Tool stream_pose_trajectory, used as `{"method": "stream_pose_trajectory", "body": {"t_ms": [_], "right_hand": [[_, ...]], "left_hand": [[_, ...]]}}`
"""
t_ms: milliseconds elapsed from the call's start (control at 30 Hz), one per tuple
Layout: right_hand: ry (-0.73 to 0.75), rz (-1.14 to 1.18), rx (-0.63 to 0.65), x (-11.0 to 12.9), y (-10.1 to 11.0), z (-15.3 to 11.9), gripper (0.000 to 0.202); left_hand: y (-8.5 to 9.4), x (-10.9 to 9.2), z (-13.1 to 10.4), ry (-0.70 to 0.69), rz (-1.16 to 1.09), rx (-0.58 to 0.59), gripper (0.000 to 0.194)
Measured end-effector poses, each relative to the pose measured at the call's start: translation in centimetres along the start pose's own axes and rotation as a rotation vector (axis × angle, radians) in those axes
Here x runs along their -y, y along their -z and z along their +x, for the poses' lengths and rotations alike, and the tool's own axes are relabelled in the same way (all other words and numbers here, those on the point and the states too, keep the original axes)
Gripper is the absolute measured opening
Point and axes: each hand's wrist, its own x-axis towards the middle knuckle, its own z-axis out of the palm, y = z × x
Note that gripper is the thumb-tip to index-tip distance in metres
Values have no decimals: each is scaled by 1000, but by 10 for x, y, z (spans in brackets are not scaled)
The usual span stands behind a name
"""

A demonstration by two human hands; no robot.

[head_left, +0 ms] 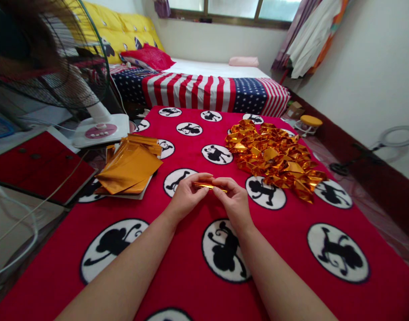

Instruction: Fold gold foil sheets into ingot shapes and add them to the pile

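Note:
Between my two hands is a narrow, folded strip of shiny gold foil paper (209,186), held level just above the red cloth. My left hand (190,192) pinches its left end between thumb and fingers. The right end is pinched the same way by my right hand (233,196). The fingers cover much of the strip. To the left lies a stack of flat gold foil sheets (130,165), some askew. On the right is a heap of folded gold foil pieces (274,154).
A red cloth with monkey prints (278,249) covers the surface in front of me. An electric fan (100,127) stands at the left, near a dark red panel (40,156) and loose cables. Beyond is a bed (204,89); a yellow stool (311,120) is at the right.

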Motion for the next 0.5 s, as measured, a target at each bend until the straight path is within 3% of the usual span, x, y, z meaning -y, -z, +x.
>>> {"method": "stream_pose_trajectory", "body": {"t_ms": [500], "right_hand": [[-33, -27, -21, -5, -1, 0, 10]], "left_hand": [[0, 12, 2, -40, 53, 20, 36]]}}
